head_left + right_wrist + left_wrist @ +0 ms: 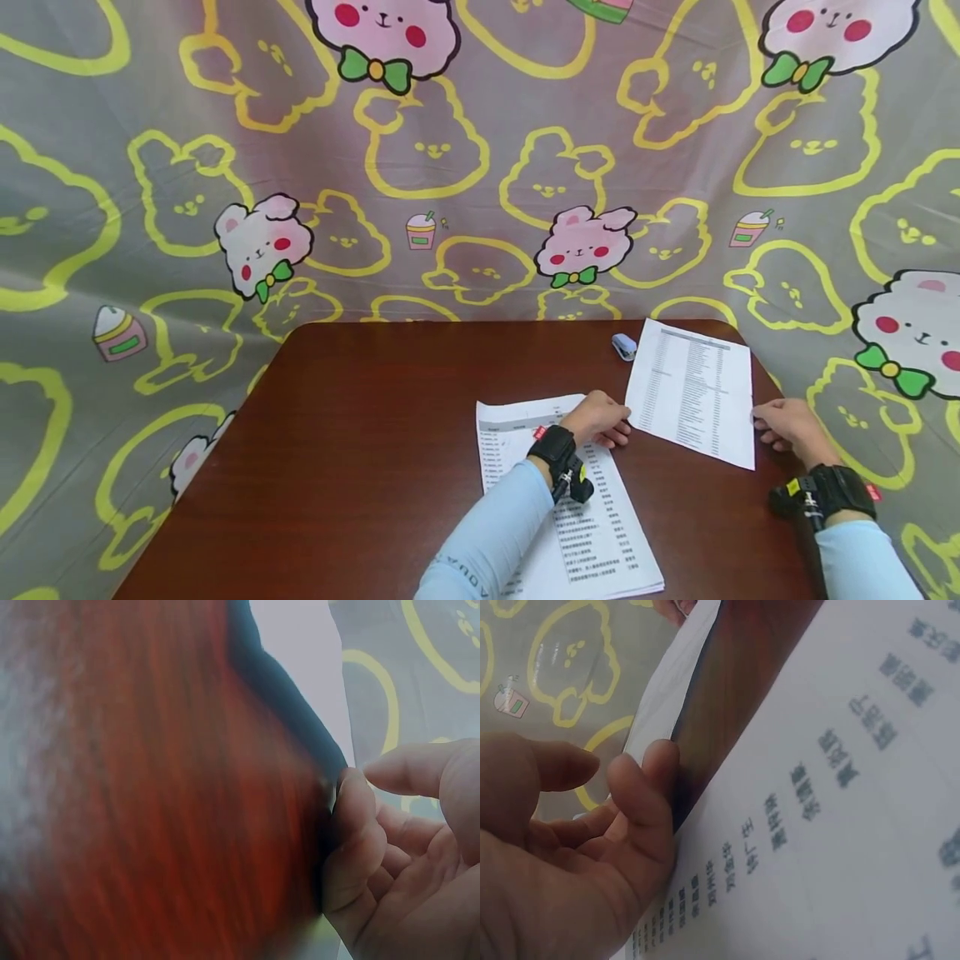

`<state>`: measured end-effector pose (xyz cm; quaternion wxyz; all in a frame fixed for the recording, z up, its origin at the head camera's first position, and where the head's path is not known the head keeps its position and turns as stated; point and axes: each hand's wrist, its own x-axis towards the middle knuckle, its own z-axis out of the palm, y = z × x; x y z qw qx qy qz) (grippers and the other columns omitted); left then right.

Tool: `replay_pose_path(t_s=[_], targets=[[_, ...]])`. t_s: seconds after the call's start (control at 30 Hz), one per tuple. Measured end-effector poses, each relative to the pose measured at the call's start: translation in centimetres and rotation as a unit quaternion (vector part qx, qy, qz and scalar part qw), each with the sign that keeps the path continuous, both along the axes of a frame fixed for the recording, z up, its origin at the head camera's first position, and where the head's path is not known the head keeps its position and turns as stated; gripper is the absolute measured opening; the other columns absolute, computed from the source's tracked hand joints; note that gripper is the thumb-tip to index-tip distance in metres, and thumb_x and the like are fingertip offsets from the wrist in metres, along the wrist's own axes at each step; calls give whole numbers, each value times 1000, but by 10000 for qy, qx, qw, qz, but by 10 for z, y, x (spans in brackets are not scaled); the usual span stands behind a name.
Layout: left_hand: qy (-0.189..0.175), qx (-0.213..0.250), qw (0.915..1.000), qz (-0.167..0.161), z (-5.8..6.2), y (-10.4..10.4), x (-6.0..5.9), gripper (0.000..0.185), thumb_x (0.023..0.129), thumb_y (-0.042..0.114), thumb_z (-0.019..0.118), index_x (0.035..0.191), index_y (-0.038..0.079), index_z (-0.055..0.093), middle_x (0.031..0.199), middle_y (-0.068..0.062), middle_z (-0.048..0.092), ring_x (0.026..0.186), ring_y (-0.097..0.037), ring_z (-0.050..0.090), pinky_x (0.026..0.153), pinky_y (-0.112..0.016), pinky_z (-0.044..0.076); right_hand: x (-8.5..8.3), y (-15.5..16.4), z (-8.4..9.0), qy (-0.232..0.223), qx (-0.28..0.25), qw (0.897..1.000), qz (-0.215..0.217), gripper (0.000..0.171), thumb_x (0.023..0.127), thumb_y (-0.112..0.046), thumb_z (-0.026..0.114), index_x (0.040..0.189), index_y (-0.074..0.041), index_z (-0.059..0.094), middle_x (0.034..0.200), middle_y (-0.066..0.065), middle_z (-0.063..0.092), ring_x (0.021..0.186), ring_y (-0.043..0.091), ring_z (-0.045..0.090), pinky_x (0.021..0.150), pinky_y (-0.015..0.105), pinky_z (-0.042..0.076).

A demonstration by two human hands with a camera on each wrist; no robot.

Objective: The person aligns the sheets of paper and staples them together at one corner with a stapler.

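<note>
While between both hands [693, 423], printed sheet [693, 392] beside stapler [623, 347].

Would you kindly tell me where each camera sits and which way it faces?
Head: above, facing down at the dark red wooden table; both hands and sleeves show.
Left wrist: beside the left hand, facing the lifted white printed sheet.
Right wrist: beside the right hand, facing that sheet's other edge.
All three share the sheet.
</note>
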<state>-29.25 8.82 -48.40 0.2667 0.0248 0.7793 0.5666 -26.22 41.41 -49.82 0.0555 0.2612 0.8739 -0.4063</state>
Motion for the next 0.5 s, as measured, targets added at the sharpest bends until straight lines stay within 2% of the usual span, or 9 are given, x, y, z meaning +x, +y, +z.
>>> replay_pose_path(t_s=[0.1, 0.27, 0.5], targets=[[88, -122, 9999, 31, 0, 3, 0, 19, 96, 18, 58, 98, 1, 66, 86, -14, 74, 57, -14, 64, 46, -23, 44, 0, 2, -1, 37, -44, 9999, 102, 41, 96, -20, 52, 118, 14, 54, 84, 16, 66, 70, 23, 60, 58, 31, 48], [184, -308, 9993, 57, 1, 6, 2, 14, 97, 10, 54, 97, 1, 65, 87, -15, 75, 59, -16, 67, 44, -23, 44, 0, 5, -4, 69, -72, 9997, 242, 41, 96, -20, 53, 118, 14, 55, 84, 15, 67, 71, 22, 61, 60, 33, 49], [151, -352, 9992, 93, 4, 7, 3, 12, 95, 8, 53, 93, 2, 63, 85, -14, 75, 53, -13, 62, 43, -22, 42, 1, 4, -1, 96, -142, 9994, 317, 40, 95, -21, 54, 117, 13, 55, 85, 14, 67, 71, 22, 62, 60, 34, 48]])
